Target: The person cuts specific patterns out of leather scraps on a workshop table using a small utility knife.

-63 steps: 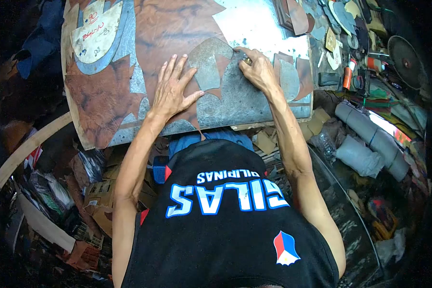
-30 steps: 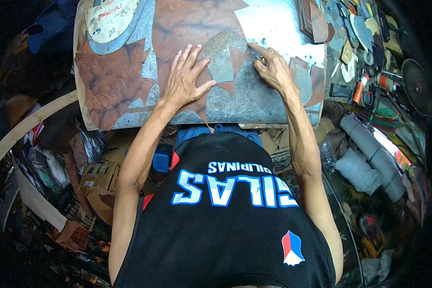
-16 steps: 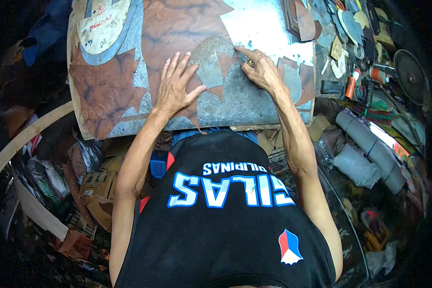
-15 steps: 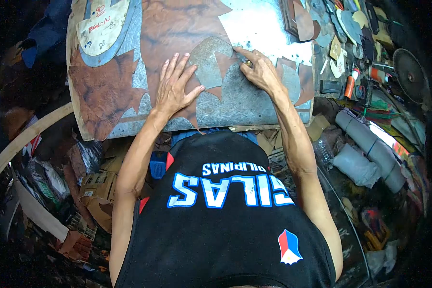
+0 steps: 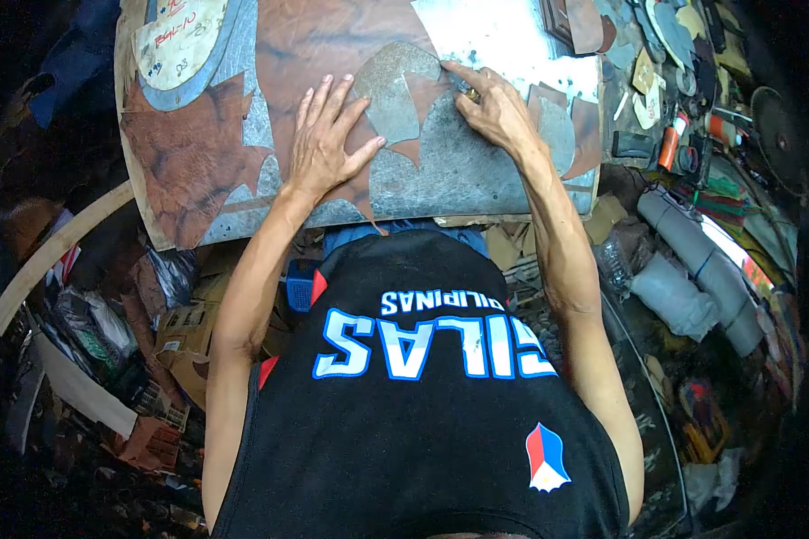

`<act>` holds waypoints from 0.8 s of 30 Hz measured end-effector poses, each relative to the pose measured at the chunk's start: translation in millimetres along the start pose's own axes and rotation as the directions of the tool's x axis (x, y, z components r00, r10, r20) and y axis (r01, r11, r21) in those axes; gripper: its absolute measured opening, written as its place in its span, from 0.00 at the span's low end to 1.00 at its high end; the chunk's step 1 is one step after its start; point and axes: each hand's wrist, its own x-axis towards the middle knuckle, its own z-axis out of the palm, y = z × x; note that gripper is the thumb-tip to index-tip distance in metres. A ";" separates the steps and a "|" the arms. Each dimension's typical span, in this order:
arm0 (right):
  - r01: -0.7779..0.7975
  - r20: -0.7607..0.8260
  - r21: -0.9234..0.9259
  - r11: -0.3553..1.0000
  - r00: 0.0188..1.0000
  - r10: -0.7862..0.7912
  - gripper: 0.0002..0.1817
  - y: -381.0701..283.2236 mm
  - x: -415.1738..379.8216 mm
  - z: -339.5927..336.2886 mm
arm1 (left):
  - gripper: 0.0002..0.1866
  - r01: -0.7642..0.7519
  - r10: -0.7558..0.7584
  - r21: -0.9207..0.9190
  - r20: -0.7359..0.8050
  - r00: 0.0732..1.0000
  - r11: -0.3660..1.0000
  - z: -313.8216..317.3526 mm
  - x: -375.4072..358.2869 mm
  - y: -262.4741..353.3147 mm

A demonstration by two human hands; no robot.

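Note:
Brown leather (image 5: pixel 301 40) with jagged cut edges lies on a grey metal-topped table (image 5: pixel 463 184). A grey curved template piece (image 5: pixel 394 103) rests over the leather. My left hand (image 5: pixel 326 148) is spread flat on the leather, its thumb touching the template's lower left edge. Near the template's upper right edge, my right hand (image 5: pixel 499 112) is closed around a small tool (image 5: pixel 467 90), mostly hidden by the fingers, with the index finger stretched toward the template's edge.
Marked paper patterns (image 5: pixel 182 45) lie at the table's upper left. Another cut leather piece (image 5: pixel 189 148) is below them. Tools and scraps, with an orange-red tube (image 5: pixel 670 146), cover a surface at the right. Grey rolls (image 5: pixel 701 260) lie lower right.
The table and everything on it sit slightly higher in the view. Both hands keep nearly the same places on the leather and template.

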 end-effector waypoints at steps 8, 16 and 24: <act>-0.012 0.004 -0.009 1.000 1.000 0.012 0.27 4.2 0.5 4.5 | 0.32 -0.025 0.026 0.018 -0.016 1.000 1.000 2.0 -0.7 -2.4; 0.023 -0.044 -0.042 0.999 0.999 -0.024 0.28 6.0 -0.2 6.3 | 0.32 -0.024 0.025 0.035 -0.015 1.000 0.999 4.5 -0.3 -1.6; 0.022 -0.023 -0.027 0.999 0.999 -0.023 0.28 1.3 0.3 2.6 | 0.31 -0.011 0.011 0.043 -0.001 1.000 0.999 -0.9 0.8 3.0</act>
